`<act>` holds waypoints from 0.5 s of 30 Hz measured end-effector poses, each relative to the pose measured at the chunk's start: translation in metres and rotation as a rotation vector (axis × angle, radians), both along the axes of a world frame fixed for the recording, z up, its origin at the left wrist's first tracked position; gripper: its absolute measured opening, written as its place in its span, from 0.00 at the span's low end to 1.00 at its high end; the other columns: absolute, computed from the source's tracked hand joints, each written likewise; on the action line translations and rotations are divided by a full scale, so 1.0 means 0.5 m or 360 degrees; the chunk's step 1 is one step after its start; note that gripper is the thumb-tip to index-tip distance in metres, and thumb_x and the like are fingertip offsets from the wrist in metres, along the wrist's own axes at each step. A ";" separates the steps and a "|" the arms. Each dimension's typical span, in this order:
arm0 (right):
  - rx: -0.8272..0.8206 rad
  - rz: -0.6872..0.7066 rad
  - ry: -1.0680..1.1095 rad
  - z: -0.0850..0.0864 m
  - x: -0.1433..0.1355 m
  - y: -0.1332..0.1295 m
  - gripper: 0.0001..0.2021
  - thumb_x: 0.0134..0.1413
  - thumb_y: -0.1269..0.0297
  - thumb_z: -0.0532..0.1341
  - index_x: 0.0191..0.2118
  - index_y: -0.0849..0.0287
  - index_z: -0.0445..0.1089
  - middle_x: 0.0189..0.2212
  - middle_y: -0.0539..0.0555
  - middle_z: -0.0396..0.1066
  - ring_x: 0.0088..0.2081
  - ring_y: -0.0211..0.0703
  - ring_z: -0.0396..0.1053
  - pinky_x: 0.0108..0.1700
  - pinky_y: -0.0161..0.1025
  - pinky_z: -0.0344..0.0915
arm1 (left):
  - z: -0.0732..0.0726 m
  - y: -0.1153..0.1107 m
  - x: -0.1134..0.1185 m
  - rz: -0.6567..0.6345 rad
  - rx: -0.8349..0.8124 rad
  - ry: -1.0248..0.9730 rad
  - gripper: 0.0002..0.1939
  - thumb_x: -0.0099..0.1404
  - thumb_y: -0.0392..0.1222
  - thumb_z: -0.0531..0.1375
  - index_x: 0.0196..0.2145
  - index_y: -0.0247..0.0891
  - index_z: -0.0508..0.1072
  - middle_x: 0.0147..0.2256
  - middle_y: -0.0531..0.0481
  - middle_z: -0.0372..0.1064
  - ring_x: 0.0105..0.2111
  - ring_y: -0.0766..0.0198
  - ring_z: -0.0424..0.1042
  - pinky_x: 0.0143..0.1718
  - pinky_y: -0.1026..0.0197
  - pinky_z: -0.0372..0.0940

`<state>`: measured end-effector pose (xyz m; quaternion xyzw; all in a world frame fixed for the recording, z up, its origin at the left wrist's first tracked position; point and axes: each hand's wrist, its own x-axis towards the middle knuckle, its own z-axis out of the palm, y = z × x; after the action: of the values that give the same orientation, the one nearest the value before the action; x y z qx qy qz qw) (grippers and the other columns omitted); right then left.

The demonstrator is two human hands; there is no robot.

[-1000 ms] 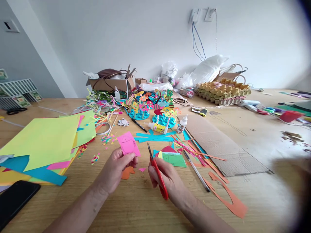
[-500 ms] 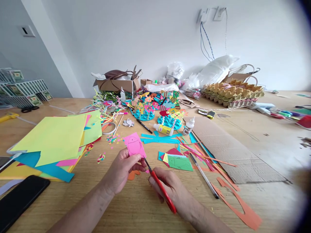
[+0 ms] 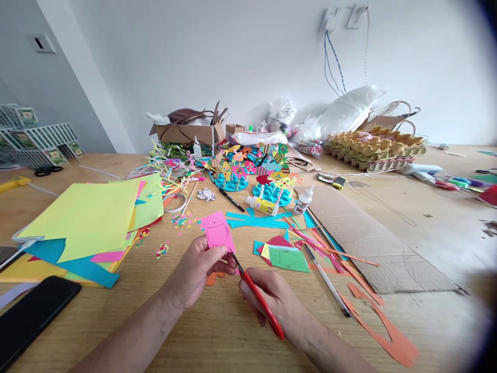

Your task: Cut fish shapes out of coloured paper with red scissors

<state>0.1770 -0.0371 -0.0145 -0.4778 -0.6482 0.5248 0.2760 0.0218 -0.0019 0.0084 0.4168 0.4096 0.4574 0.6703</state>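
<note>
Between the thumb and fingers of my left hand [image 3: 202, 269] is a piece of pink paper [image 3: 217, 230] with a fish drawn on it in dark line. My right hand [image 3: 272, 295] grips red-handled scissors [image 3: 264, 305], their blades at the paper's lower right edge, close to my left fingertips. Below the left fingers an orange paper piece [image 3: 213, 278] lies partly hidden on the table. Right of the pink paper rests a green paper piece [image 3: 289, 259] with a drawn outline, on top of red, yellow and blue pieces.
Coloured paper sheets [image 3: 89, 217] and a black phone [image 3: 34, 321] lie at left. Glue bottles [image 3: 303, 202] and paper fish on blue bases [image 3: 272, 194] stand ahead. A pen [image 3: 326, 280], paper strips, an orange offcut [image 3: 388, 331] and flat cardboard [image 3: 368, 243] are at right.
The pink paper has shifted very slightly right and turned a little in my left hand. The scissors stay at its lower right edge; the whole view has moved slightly.
</note>
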 end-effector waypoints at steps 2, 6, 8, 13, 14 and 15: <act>0.0009 0.0005 0.0001 -0.001 -0.001 0.000 0.14 0.55 0.63 0.51 0.20 0.58 0.52 0.14 0.44 0.53 0.17 0.33 0.52 0.20 0.32 0.44 | -0.001 0.001 0.000 0.0006 -0.0008 -0.0004 0.06 0.48 0.39 0.62 0.21 0.33 0.71 0.19 0.51 0.69 0.21 0.66 0.68 0.23 0.65 0.66; 0.0011 0.0013 0.0000 -0.001 -0.002 0.000 0.15 0.55 0.62 0.51 0.20 0.58 0.53 0.14 0.44 0.53 0.17 0.32 0.52 0.20 0.32 0.45 | -0.004 0.002 -0.001 -0.0009 -0.0005 -0.0016 0.05 0.49 0.38 0.61 0.21 0.33 0.72 0.19 0.52 0.69 0.21 0.66 0.68 0.23 0.64 0.66; 0.0005 0.0021 0.0000 -0.001 -0.002 0.001 0.15 0.56 0.62 0.50 0.20 0.58 0.53 0.14 0.44 0.54 0.17 0.32 0.52 0.20 0.32 0.45 | -0.005 0.003 -0.001 -0.0019 0.0001 -0.0022 0.05 0.49 0.38 0.61 0.21 0.33 0.72 0.19 0.52 0.69 0.21 0.66 0.68 0.23 0.65 0.66; -0.0001 0.0027 0.0030 -0.002 -0.001 0.002 0.16 0.56 0.60 0.50 0.20 0.58 0.53 0.13 0.44 0.54 0.17 0.32 0.51 0.20 0.32 0.45 | -0.005 0.002 -0.001 -0.0011 -0.0012 -0.0022 0.05 0.48 0.38 0.62 0.21 0.33 0.72 0.18 0.52 0.69 0.21 0.67 0.68 0.22 0.65 0.66; -0.0003 0.0032 0.0030 -0.003 0.000 0.001 0.16 0.57 0.60 0.50 0.20 0.57 0.53 0.13 0.44 0.54 0.17 0.32 0.51 0.20 0.32 0.45 | -0.005 0.002 -0.001 -0.0006 -0.0014 -0.0021 0.05 0.48 0.38 0.62 0.21 0.33 0.72 0.18 0.52 0.69 0.21 0.67 0.68 0.22 0.65 0.66; -0.0005 0.0039 0.0026 -0.003 0.000 0.001 0.16 0.57 0.59 0.50 0.20 0.57 0.53 0.13 0.44 0.54 0.17 0.32 0.51 0.20 0.32 0.45 | -0.004 0.002 0.000 -0.0004 -0.0014 -0.0021 0.05 0.48 0.38 0.62 0.21 0.33 0.72 0.18 0.52 0.69 0.21 0.67 0.68 0.22 0.65 0.66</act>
<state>0.1769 -0.0366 -0.0161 -0.4659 -0.6510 0.5330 0.2740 0.0218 -0.0010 0.0065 0.4112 0.4067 0.4575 0.6754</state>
